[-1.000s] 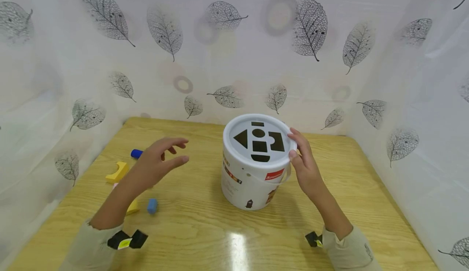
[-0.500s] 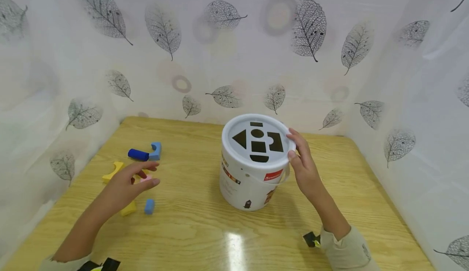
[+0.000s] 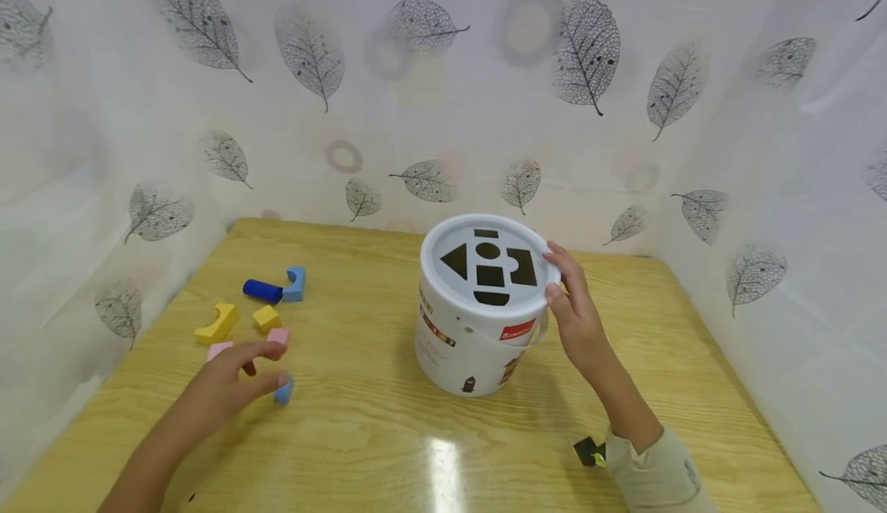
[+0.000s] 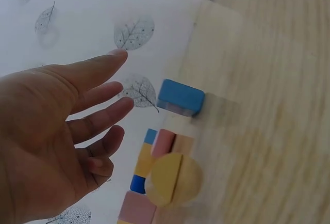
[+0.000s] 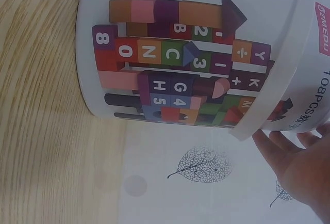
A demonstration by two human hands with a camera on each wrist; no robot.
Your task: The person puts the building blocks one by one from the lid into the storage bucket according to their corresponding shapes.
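Left hand [image 3: 225, 386] dropped, fingers spread | blue block [image 3: 283, 391] flat | right hand [image 3: 578, 320] steadies upright bucket [image 3: 481, 309]

Centre front: bare wooden table [image 3: 388, 436] is seen between the left hand [image 3: 222, 386] and the white bucket [image 3: 478, 336].
Left side: passage is blocked by scattered foam blocks [image 3: 266, 318].
Right: the bucket is touched by the right hand [image 3: 578, 320].
Back, sides: closed by leaf-printed curtain [image 3: 416, 112].

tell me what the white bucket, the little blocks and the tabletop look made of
White bucket: likely plastic, smooth and slightly glossy, printed sides, snap-on lid.
Little blocks: probably foam or painted wood; matte pastel faces, soft edges.
Tabletop: wood or wood-look laminate, visible grain with a shiny glare patch.
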